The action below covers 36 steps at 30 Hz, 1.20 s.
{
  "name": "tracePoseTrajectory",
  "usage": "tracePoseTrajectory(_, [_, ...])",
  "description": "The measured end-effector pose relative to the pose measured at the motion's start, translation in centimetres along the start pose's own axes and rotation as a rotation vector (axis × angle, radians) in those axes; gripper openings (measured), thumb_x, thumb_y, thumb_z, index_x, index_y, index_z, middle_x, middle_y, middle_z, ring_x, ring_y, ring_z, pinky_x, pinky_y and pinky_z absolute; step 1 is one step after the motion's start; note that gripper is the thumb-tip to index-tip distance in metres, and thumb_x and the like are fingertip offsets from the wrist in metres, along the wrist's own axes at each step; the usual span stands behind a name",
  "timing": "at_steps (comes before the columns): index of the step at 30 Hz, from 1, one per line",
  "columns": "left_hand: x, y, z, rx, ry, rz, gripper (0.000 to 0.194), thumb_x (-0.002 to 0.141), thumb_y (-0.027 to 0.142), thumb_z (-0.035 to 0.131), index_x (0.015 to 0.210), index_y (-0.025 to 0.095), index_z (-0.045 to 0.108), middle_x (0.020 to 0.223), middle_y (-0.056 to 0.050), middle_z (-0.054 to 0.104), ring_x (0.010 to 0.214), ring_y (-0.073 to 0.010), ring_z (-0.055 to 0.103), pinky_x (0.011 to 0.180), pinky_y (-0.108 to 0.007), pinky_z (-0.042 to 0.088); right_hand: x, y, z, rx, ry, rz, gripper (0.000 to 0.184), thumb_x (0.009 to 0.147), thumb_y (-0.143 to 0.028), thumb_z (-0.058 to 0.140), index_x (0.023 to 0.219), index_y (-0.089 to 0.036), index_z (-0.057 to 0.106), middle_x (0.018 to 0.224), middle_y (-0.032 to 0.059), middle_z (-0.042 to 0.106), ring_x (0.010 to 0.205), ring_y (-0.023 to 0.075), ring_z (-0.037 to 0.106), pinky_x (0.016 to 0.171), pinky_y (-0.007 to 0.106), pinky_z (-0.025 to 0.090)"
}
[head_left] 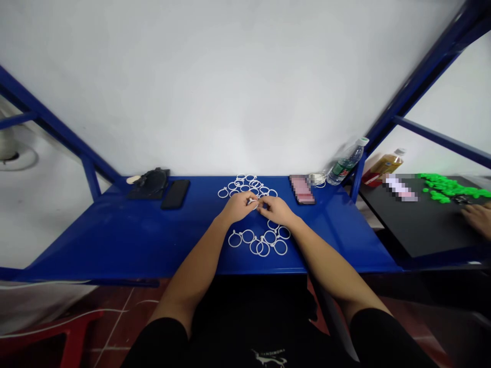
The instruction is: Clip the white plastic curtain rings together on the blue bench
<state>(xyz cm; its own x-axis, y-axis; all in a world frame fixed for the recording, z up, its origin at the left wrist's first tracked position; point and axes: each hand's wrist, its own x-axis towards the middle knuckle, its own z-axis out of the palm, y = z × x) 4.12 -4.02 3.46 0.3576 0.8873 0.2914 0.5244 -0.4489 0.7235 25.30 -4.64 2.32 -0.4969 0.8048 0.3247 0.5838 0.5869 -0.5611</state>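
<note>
1. While the blue bench (134,237) spread beneath the grip, a bottle (347,163) sat beyond it, rightward.
2. The left hand (238,206) and right hand (277,210) met in a closed pinch.
3. Loose rings (263,239) lay beyond and nearer than the grip.
4. Held in that pinch was one white ring (251,201).

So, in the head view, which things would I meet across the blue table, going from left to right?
Crumpled black item, black phone, left hand, right hand, phone with blurred screen, green-labelled bottle.

white ring (253,203): held, partly hidden | far white rings (254,184): flat, bunched | near white rings (263,238): knobbed, some overlapping
</note>
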Motion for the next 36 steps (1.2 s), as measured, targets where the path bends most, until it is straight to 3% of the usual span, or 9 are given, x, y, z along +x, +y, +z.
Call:
tracePoseTrajectory(6, [0.0, -0.1, 0.5, -0.099, 0.004, 0.036, 0.018, 0.088, 0.029, 0.068, 0.099, 0.019, 0.079, 0.072, 0.001, 0.068, 0.059, -0.0108, 0.053, 0.058, -0.025, 0.041, 0.0, -0.2, -0.2, -0.018, -0.017, -0.026, 0.017, 0.100, -0.023, 0.054, 0.092, -0.020, 0.068, 0.082, 0.0028, 0.072, 0.072, 0.0163, 0.062, 0.068, 0.026, 0.040])
tracePoseTrajectory(8, [0.0, -0.5, 0.6, -0.154, 0.002, 0.012, 0.023, 0.089, 0.032, 0.067, 0.103, 0.018, 0.079, 0.069, 0.000, 0.067, 0.057, -0.0109, 0.052, 0.056, -0.025, 0.040, 0.0, -0.2, -0.2, -0.014, -0.012, -0.017, 0.018, 0.100, -0.024, 0.055, 0.088, -0.020, 0.068, 0.079, 0.0021, 0.070, 0.068, 0.0154, 0.059, 0.065, 0.026, 0.039])
tracePoseTrajectory(12, [0.2, -1.1, 1.0, -0.244, -0.003, -0.028, 0.027, 0.090, 0.035, 0.065, 0.105, 0.018, 0.080, 0.074, -0.002, 0.071, 0.057, -0.0115, 0.054, 0.055, -0.025, 0.043, -0.1, -0.3, -0.2, 0.069, 0.016, -0.020, 0.015, 0.099, -0.028, 0.056, 0.098, -0.020, 0.069, 0.081, 0.0010, 0.071, 0.067, 0.0144, 0.058, 0.066, 0.025, 0.039])
tracePoseTrajectory(16, [0.3, -1.5, 1.3, -0.309, -0.001, -0.001, 0.030, 0.088, 0.039, 0.069, 0.108, 0.018, 0.079, 0.078, -0.002, 0.073, 0.061, -0.0121, 0.058, 0.058, -0.025, 0.046, -0.1, -0.2, -0.1, 0.084, 0.061, -0.026, 0.018, 0.097, -0.027, 0.057, 0.082, -0.020, 0.065, 0.075, 0.0004, 0.068, 0.064, 0.0135, 0.056, 0.064, 0.025, 0.038])
tracePoseTrajectory(19, [0.3, -1.4, 1.3, -0.407, 0.017, 0.001, 0.035, 0.087, 0.039, 0.072, 0.112, 0.016, 0.076, 0.074, -0.002, 0.070, 0.061, -0.0120, 0.059, 0.058, -0.024, 0.047, -0.1, 0.2, 0.0, 0.083, 0.118, 0.007, 0.017, 0.095, -0.027, 0.059, 0.081, -0.020, 0.064, 0.072, -0.0005, 0.067, 0.063, 0.0132, 0.055, 0.063, 0.024, 0.037])
tracePoseTrajectory(23, [0.3, -1.2, 1.1, -0.518, 0.003, -0.023, 0.031, 0.083, 0.037, 0.075, 0.105, 0.015, 0.076, 0.078, -0.004, 0.072, 0.063, -0.0124, 0.062, 0.058, -0.023, 0.047, -0.1, 0.6, 0.1, 0.086, 0.155, 0.049, 0.015, 0.096, -0.028, 0.059, 0.085, -0.021, 0.066, 0.074, -0.0002, 0.069, 0.064, 0.0134, 0.057, 0.063, 0.024, 0.038])
tracePoseTrajectory(30, [0.4, -1.1, 1.2, -0.507, 0.048, -0.033, 0.024, 0.080, 0.035, 0.077, 0.093, 0.015, 0.076, 0.066, 0.001, 0.064, 0.053, -0.0081, 0.050, 0.051, -0.021, 0.038, -0.1, 0.6, 0.0, 0.077, 0.149, 0.044, 0.016, 0.096, -0.028, 0.059, 0.084, -0.020, 0.066, 0.076, 0.0006, 0.069, 0.064, 0.0132, 0.057, 0.064, 0.024, 0.038])
tracePoseTrajectory(36, [0.4, -1.6, 1.3, -0.431, 0.087, -0.011, 0.016, 0.081, 0.028, 0.071, 0.089, 0.015, 0.076, 0.066, 0.000, 0.067, 0.054, -0.0097, 0.054, 0.052, -0.021, 0.040, -0.1, 0.6, 0.2, 0.088, 0.125, 0.051, 0.014, 0.094, -0.028, 0.061, 0.084, -0.020, 0.066, 0.074, -0.0005, 0.068, 0.063, 0.0125, 0.056, 0.063, 0.024, 0.037])
